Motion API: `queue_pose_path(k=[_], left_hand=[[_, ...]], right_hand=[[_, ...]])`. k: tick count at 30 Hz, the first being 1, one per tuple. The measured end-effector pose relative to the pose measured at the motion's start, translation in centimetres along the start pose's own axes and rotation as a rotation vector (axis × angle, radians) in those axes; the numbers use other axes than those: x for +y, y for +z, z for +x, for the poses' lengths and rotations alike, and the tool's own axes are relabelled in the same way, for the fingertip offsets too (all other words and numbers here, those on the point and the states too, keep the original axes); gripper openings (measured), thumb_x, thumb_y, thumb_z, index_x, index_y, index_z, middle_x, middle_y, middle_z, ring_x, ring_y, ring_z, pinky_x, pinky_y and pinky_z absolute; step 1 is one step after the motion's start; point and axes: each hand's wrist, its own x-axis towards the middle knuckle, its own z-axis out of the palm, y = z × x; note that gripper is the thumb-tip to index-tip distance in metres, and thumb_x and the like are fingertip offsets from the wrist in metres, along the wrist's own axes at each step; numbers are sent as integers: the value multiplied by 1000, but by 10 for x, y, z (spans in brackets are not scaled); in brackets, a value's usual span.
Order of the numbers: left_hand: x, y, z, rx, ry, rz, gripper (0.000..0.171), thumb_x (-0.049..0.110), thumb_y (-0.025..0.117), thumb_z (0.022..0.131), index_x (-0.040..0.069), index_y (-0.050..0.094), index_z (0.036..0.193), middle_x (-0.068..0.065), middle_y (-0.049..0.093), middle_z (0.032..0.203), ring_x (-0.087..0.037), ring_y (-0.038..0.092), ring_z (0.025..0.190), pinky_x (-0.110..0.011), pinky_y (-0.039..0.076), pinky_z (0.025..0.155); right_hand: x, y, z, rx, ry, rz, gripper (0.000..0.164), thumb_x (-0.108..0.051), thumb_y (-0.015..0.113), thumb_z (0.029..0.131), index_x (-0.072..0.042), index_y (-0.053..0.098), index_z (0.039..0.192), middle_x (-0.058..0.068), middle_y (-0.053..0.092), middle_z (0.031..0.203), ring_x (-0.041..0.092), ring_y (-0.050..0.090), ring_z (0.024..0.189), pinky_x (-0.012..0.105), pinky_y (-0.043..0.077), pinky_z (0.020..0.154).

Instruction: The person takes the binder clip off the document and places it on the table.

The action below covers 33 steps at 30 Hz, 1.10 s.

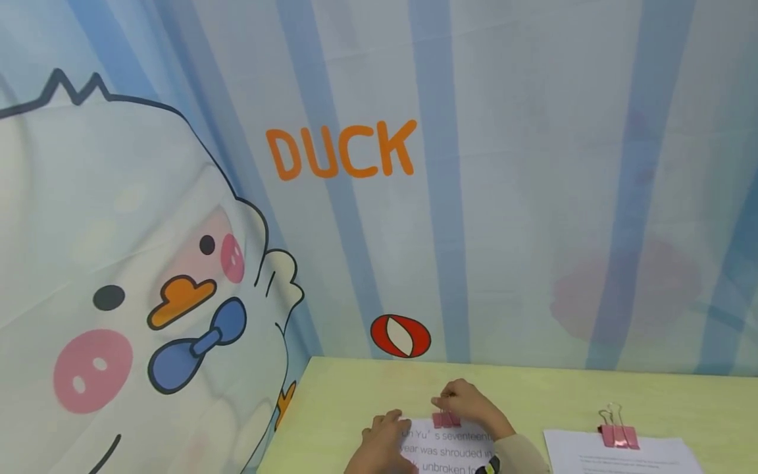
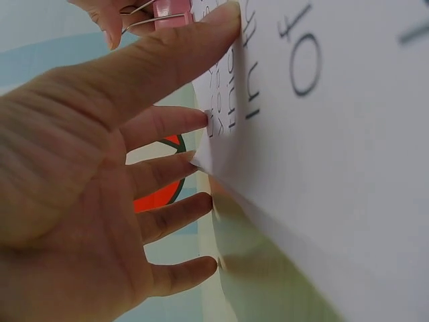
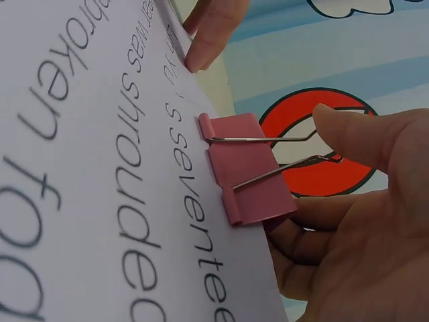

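Observation:
A pink binder clip (image 1: pixel 446 420) sits on the top edge of a stack of printed paper (image 3: pixel 87 168). My right hand (image 1: pixel 470 403) pinches the clip: the thumb (image 3: pixel 355 134) lies at the ends of its wire handles, with fingers curled behind it. Both handles stand out past the paper's edge. My left hand (image 1: pixel 381 447) is at the paper's top left corner. In the left wrist view its thumb (image 2: pixel 181 50) lies flat over the page, and its straight, spread fingers (image 2: pixel 174 218) reach the corner and the tabletop.
To the right lies another printed paper stack (image 1: pixel 622 455) with its own pink binder clip (image 1: pixel 618 436) at the top edge. Both rest on a pale yellow-green table (image 1: pixel 331 388). A cloth backdrop (image 1: pixel 509 197) with duck drawings rises behind and to the left.

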Motion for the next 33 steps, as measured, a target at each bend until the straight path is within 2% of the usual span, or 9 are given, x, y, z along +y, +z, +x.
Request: queue_pose_path(k=[4,9,15,23,26,29,33], left_hand=[[2,-1,1,-21,-36,-45,74,20,98,60,6,69,127,-18,52,140,-45,45,128,-70,37,100],[5,-5,2,-32,-74,-57,74,20,97,62,9,68,129,-16,52,141,-43,45,128,-67,37,102],[6,-9,5,-26,-77,-67,73,20,98,63,8,68,128,-15,53,140,-42,46,126,-67,39,101],[6,-3,2,-43,-72,-68,77,21,99,59,5,66,126,-15,55,133,-40,47,125,-67,36,104],[5,-2,2,-34,-62,-62,78,21,99,58,5,67,126,-15,55,132,-40,47,124,-67,35,104],[3,-3,2,-28,-59,-57,78,22,99,58,5,66,126,-15,55,133,-40,47,125,-67,35,105],[2,-2,3,-29,-63,-64,77,22,99,58,5,66,127,-16,54,134,-41,47,126,-67,34,105]], right_hand=[[0,-2,2,0,2,-10,25,-18,66,96,5,71,86,3,61,74,15,49,61,32,43,59],[1,-3,7,16,-11,-7,23,-15,67,94,3,70,80,0,58,72,13,46,61,29,40,57],[2,-4,13,31,-27,3,23,-13,66,94,-2,64,75,-3,49,66,10,39,56,25,32,53],[1,-4,15,49,-34,-25,18,-12,66,94,1,68,81,-2,53,70,11,45,62,28,38,58],[-2,-5,16,44,-23,4,18,-12,65,94,3,69,85,-2,52,70,12,45,63,28,39,58],[-7,-5,18,42,9,40,22,-13,66,95,3,65,81,-1,47,69,13,41,63,28,35,58],[-9,-4,19,106,64,22,25,-17,69,96,4,67,83,0,48,70,14,42,63,29,35,57]])
